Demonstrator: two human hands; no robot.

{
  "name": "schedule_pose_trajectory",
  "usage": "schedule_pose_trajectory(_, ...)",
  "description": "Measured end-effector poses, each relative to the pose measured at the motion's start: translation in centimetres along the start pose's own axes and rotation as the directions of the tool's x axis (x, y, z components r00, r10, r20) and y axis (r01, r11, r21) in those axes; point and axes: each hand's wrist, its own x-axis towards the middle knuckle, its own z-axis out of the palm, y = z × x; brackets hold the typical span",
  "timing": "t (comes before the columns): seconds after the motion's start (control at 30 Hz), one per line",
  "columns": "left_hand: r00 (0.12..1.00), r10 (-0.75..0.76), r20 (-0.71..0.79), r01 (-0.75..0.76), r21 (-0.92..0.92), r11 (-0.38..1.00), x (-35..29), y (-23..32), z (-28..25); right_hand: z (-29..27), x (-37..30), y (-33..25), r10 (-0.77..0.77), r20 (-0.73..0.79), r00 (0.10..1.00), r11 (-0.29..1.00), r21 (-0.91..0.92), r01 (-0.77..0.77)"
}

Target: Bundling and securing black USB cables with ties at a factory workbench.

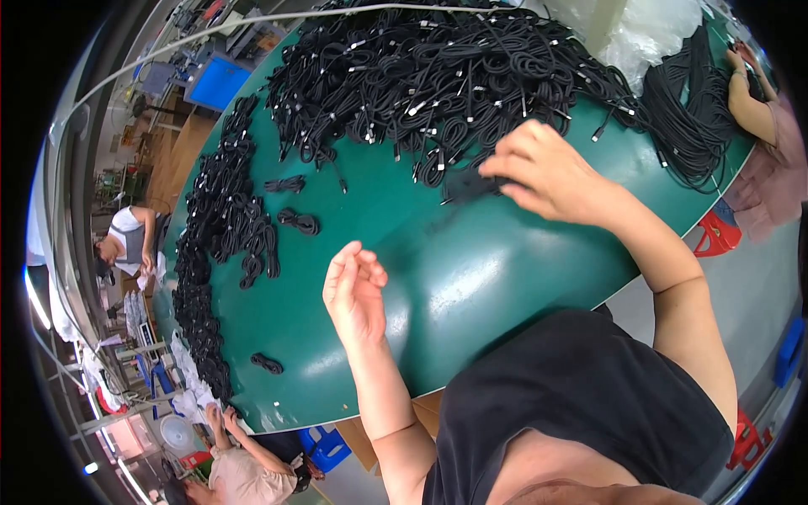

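Note:
My right hand [543, 175] is over the table at the front edge of a big heap of black cables [421, 76]. Its fingers close on a coiled black cable [468, 185], which is blurred by motion. Nearer to me, my left hand [358, 295] is raised above the green table [454, 278], palm turned inward, with its fingers loosely bent and nothing in them. Small tied cable bundles [299, 221] lie apart to the left of the heap, and another bundle [267, 364] is near the table's lower left.
A long row of bundled cables [198, 269] runs along the table's left edge. At the far right lie long loose cables [694, 118] beside a person's arm [749, 105]. Clear plastic bags [656, 34] are at the back. Two people [130, 240] [244, 467] work at the left side.

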Motion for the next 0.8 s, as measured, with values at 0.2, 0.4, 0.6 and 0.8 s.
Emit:
schedule_pose_trajectory(0.2,0.978,-0.047,0.205,-0.066,0.514,0.855,-0.5,-1.7,5.1,0.1,2.0,-3.5,-0.241,0.126,0.962,0.848,0.510,0.146)
schedule_pose_trajectory(0.4,0.943,-0.224,0.247,0.204,0.106,0.973,-0.8,-3.7,5.1,1.1,3.8,-4.3,-0.065,-0.147,0.987,0.952,0.286,0.105)
schedule_pose_trajectory(0.6,0.991,-0.072,0.113,0.092,-0.187,0.978,-0.8,-3.3,6.0,2.9,1.3,-6.1,0.046,-0.055,0.997,0.936,0.351,-0.024)
schedule_pose_trajectory(0.8,0.994,-0.065,0.083,0.093,-0.389,0.916,-1.0,-3.6,5.9,4.5,0.8,-7.2,0.092,0.076,0.993,0.899,0.422,-0.116)
